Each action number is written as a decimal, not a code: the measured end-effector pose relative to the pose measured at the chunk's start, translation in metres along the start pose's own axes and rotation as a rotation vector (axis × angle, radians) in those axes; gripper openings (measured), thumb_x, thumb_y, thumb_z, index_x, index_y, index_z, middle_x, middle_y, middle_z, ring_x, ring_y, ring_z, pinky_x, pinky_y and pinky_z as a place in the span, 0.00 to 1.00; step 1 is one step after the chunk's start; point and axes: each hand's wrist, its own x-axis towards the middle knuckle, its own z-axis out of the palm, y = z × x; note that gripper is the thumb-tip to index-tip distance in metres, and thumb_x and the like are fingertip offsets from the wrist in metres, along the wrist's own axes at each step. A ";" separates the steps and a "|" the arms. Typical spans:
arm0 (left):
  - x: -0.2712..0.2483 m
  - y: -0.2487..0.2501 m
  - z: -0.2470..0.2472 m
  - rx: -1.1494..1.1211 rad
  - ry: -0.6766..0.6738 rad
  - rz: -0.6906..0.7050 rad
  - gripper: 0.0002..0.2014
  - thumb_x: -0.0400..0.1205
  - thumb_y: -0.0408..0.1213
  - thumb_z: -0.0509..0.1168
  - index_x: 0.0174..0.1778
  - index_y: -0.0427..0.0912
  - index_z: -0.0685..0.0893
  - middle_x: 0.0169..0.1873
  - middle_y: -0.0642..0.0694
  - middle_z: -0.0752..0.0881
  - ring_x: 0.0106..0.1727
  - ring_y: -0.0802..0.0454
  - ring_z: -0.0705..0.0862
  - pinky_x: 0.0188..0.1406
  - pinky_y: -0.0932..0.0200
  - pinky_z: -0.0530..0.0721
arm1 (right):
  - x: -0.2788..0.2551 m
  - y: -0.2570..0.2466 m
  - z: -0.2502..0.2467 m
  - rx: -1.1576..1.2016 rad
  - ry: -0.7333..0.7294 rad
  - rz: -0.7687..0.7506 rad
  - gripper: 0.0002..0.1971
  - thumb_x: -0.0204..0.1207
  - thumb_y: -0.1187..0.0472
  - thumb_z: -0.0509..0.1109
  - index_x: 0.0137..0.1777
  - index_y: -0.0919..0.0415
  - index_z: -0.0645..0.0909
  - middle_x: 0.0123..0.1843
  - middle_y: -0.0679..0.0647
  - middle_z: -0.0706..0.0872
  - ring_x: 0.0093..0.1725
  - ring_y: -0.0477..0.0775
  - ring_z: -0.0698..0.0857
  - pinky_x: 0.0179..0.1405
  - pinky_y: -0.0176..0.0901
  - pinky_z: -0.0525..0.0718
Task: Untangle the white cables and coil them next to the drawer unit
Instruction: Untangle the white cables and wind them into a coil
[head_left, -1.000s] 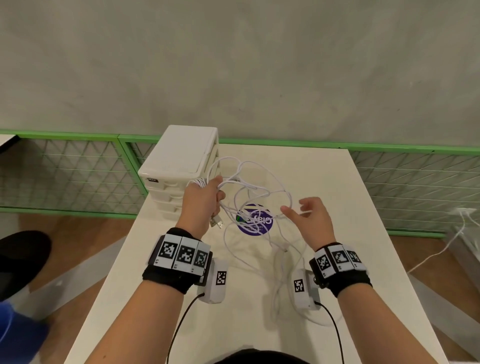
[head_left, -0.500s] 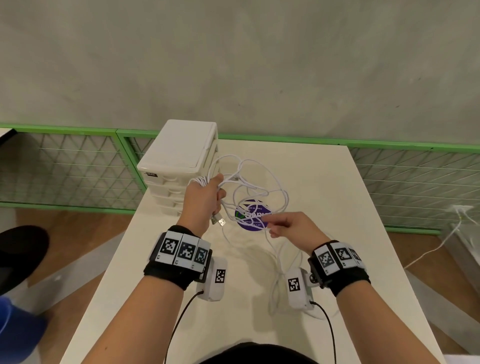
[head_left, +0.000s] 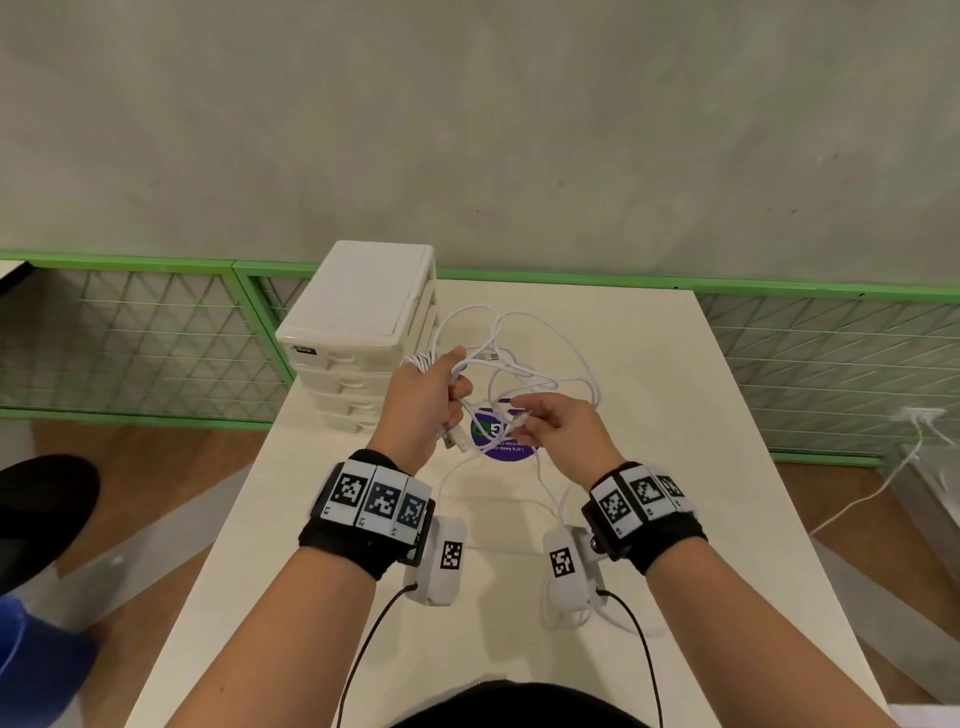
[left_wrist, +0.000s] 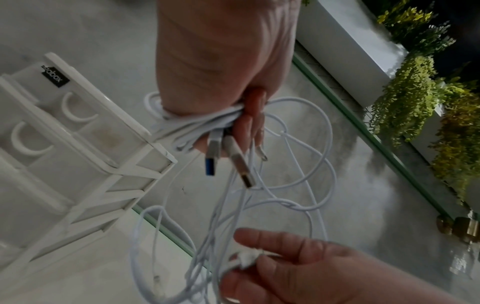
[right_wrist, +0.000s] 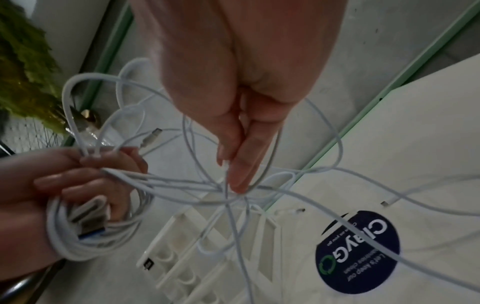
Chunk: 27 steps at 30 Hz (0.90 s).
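A tangle of white cables (head_left: 524, 364) hangs in loops above the white table (head_left: 675, 467). My left hand (head_left: 447, 389) grips a bunched coil of them (left_wrist: 197, 125), raised beside the white drawer unit (head_left: 358, 332); two USB plugs (left_wrist: 233, 158) stick out below its fingers. My right hand (head_left: 524, 421) is just to the right and pinches a small white connector end (left_wrist: 246, 257) between thumb and fingers (right_wrist: 233, 164). More loops trail down to the table between my wrists (head_left: 550, 499).
A round purple sticker (head_left: 498, 441) lies on the table under the cables. A green-framed mesh fence (head_left: 130, 338) runs behind the table against a grey wall. Another white cable (head_left: 883, 483) lies on the floor at the right. The drawer unit stands at the table's far-left corner.
My right hand moved left toward the left hand and took a cable end between thumb and fingers. The left hand kept its grip on the bundle and hardly moved.
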 end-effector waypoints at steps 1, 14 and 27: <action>0.000 0.000 0.000 0.001 -0.011 0.002 0.06 0.85 0.35 0.60 0.42 0.42 0.79 0.16 0.52 0.70 0.15 0.57 0.58 0.17 0.63 0.55 | -0.001 -0.003 0.002 0.030 -0.035 -0.006 0.13 0.79 0.78 0.59 0.56 0.67 0.81 0.41 0.60 0.86 0.33 0.45 0.88 0.40 0.34 0.87; 0.003 0.008 -0.006 0.100 0.001 0.079 0.13 0.84 0.39 0.63 0.33 0.39 0.76 0.23 0.42 0.79 0.15 0.54 0.61 0.17 0.63 0.57 | -0.006 0.001 -0.001 -0.341 -0.064 -0.163 0.09 0.79 0.52 0.66 0.58 0.44 0.81 0.40 0.48 0.85 0.39 0.46 0.83 0.42 0.36 0.81; 0.011 0.019 -0.031 0.439 0.119 0.146 0.13 0.83 0.39 0.64 0.37 0.33 0.81 0.23 0.48 0.86 0.11 0.58 0.64 0.12 0.69 0.62 | 0.003 0.028 -0.105 -0.816 0.257 0.083 0.12 0.75 0.51 0.71 0.59 0.46 0.83 0.67 0.48 0.82 0.76 0.54 0.70 0.80 0.61 0.51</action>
